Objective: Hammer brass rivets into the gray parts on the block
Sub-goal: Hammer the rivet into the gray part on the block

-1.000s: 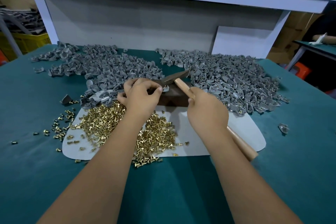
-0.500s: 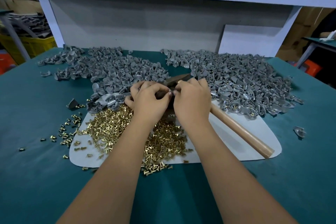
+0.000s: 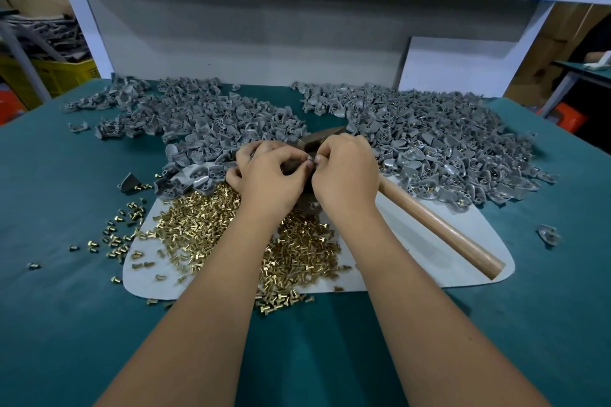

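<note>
Since a second ago, your right hand point(image 3: 347, 172) has let go of the hammer point(image 3: 439, 225) and joined your left hand point(image 3: 271, 175) over the block point(image 3: 305, 195). Both pinch something small I cannot identify. Rivets point(image 3: 205, 228) lie left, gray parts point(image 3: 429, 142) right.

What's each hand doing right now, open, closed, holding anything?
Left hand: closed, fingertips pinching something small over the block; what it is cannot be told.
Right hand: closed, pinching at the same spot; hammer lies beneath it.

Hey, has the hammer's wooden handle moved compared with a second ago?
Yes. The hammer handle has dropped from the raised right hand and now lies flat on the white mat, its end pointing to the mat's right corner.
</note>
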